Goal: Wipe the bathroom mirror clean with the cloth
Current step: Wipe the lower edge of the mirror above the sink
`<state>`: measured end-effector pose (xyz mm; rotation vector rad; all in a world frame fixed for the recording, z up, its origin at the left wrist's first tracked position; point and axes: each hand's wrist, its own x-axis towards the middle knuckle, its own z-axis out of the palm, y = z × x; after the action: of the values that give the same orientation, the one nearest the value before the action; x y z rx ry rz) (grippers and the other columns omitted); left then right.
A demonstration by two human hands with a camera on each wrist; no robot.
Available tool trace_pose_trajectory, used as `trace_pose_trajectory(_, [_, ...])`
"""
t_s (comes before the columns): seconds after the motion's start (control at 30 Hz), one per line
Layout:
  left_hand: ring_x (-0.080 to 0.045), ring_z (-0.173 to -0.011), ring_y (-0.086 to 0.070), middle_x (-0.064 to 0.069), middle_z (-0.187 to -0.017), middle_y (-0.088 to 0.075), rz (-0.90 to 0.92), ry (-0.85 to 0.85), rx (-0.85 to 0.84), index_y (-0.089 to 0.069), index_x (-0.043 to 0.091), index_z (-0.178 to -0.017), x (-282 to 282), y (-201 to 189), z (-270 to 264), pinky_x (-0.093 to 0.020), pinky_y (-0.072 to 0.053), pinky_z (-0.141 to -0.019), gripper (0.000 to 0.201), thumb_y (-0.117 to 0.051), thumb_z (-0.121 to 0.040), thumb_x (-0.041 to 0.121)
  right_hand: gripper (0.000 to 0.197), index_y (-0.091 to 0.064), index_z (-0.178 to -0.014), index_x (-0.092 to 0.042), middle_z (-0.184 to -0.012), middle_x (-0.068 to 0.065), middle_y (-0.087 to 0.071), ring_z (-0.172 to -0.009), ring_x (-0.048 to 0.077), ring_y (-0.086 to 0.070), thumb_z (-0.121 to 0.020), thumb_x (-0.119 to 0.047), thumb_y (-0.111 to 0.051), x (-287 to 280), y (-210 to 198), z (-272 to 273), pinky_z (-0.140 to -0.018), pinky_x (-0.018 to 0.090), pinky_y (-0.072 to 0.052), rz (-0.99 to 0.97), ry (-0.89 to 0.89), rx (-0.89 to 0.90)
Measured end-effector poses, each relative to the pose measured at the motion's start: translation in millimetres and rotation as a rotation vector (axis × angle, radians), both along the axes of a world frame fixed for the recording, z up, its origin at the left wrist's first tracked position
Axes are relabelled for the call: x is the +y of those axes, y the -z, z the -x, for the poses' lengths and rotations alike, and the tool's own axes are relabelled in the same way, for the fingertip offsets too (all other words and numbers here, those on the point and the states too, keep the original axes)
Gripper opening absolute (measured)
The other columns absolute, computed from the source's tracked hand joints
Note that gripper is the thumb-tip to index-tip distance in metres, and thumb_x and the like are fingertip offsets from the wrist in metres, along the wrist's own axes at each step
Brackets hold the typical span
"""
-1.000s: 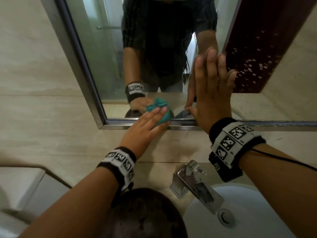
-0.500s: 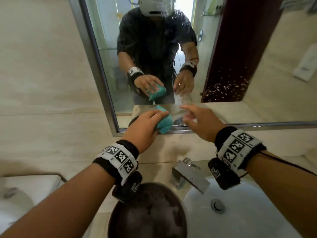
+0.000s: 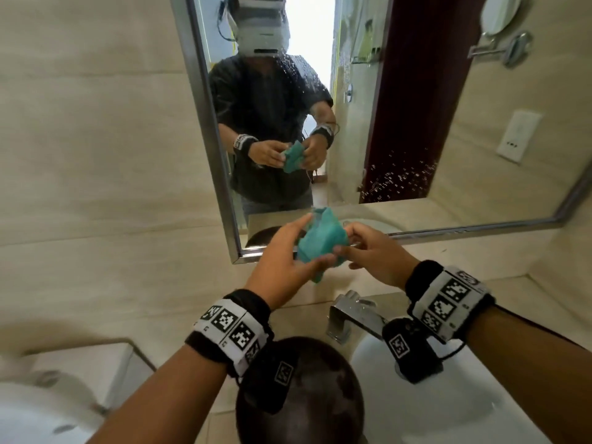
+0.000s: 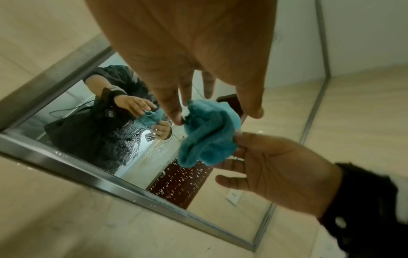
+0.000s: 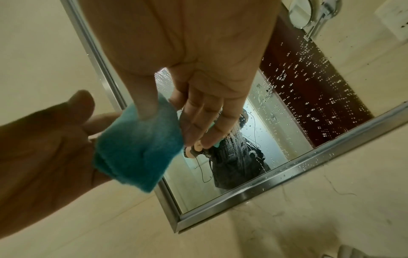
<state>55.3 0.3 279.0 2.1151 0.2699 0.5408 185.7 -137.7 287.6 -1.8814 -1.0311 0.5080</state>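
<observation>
The cloth (image 3: 322,243) is held in the air between both hands, just in front of the mirror (image 3: 400,139) and not touching the glass. It is pinched by the fingers (image 4: 174,111) of the left hand (image 3: 282,257) and by the thumb and fingers of the right hand (image 3: 374,254). The cloth is likely being folded or bunched for a fresh wipe. Water drops are seen on the glass, so it must be pressed there next. Only square black-and-white marks are seen on the wristbands (image 3: 230,325); no words can be read.
</observation>
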Motion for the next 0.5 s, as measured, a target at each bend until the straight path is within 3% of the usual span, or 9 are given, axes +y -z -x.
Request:
trace_pose_trajectory(0.07, [0.004,-0.096,-0.051,0.012,-0.127,-0.044,0.199,0.012,0.040,-0.022,0.030,-0.146,2.3,-3.0,6.1,-0.013,-0.051,-0.072,0.075,-0.065,-0.085,0.035,0.019,-0.052,-0.107,-0.009,-0.090,-0.003,-0.060,-0.081,0.004,-0.060,-0.092,-0.019,-0.057,-2.3,-1.9,6.3,-0.068,0.020,-0.050,-0.038,0.009,-0.023])
trace_pose_trajectory(0.13, [0.005,-0.091,-0.054,0.008,-0.128,-0.050,0.289,0.026,0.100,-0.018,0.026,-0.148,7.6,-1.6,9.1,-0.014,-0.049,-0.070,0.076,-0.063,-0.087,0.032,0.018,-0.051,-0.107,-0.007,-0.088,-0.003,-0.060,-0.075,-0.005,-0.057,-0.092,-0.016,-0.056,-3.9,-2.7,11.3,-0.064,0.014,-0.047,-0.069,0.014,-0.002])
trace_pose_trajectory(0.2, [0.001,-0.092,-0.060,0.005,-0.117,-0.061,0.340,0.041,0.108,-0.020,0.024,-0.147,9.1,1.9,10.3,-0.019,-0.050,-0.075,0.076,-0.065,-0.087,0.030,0.013,-0.050,-0.103,-0.010,-0.095,0.000,-0.061,-0.081,0.003,-0.059,-0.093,-0.016,-0.055,-5.9,-2.2,16.3,-0.067,0.018,-0.048,-0.073,0.002,0.008])
trace_pose_trajectory(0.3, [0.001,-0.080,-0.065,0.009,-0.086,-0.065,0.409,0.063,0.043,-0.031,0.022,-0.141,4.4,4.2,11.1,-0.016,-0.052,-0.069,0.064,-0.065,-0.087,0.017,0.014,-0.046,-0.103,-0.009,-0.096,0.001,-0.061,-0.083,0.006,-0.062,-0.093,-0.015,-0.054,-8.6,-1.3,22.1,-0.065,0.020,-0.051,-0.103,-0.007,0.046])
trace_pose_trajectory(0.37, [-0.004,-0.083,-0.067,0.002,-0.089,-0.067,0.433,0.051,0.019,-0.041,0.020,-0.132,-0.9,5.1,11.7,-0.015,-0.052,-0.067,0.050,-0.064,-0.087,0.017,0.021,-0.044,-0.112,-0.009,-0.098,0.002,-0.062,-0.084,0.008,-0.064,-0.094,-0.015,-0.052,-11.1,-2.4,22.8,-0.064,0.019,-0.053,-0.128,-0.012,0.103])
trace_pose_trajectory(0.43, [-0.016,-0.095,-0.065,-0.011,-0.104,-0.067,0.424,0.036,0.047,-0.051,0.018,-0.123,-5.7,6.9,11.6,-0.022,-0.054,-0.075,0.037,-0.063,-0.088,0.024,0.028,-0.041,-0.122,-0.013,-0.104,0.003,-0.062,-0.088,0.009,-0.065,-0.096,-0.018,-0.049,-14.7,-3.8,19.3,-0.066,0.019,-0.053,-0.110,-0.039,0.115])
trace_pose_trajectory(0.5, [-0.020,-0.098,-0.065,-0.015,-0.108,-0.066,0.452,0.040,0.060,-0.056,0.017,-0.115,-10.3,9.4,9.5,-0.029,-0.052,-0.083,0.029,-0.063,-0.088,0.025,0.026,-0.038,-0.121,-0.019,-0.106,0.008,-0.063,-0.089,0.012,-0.066,-0.097,-0.018,-0.047,-18.3,-2.6,11.7,-0.067,0.023,-0.055,-0.109,-0.054,0.128])
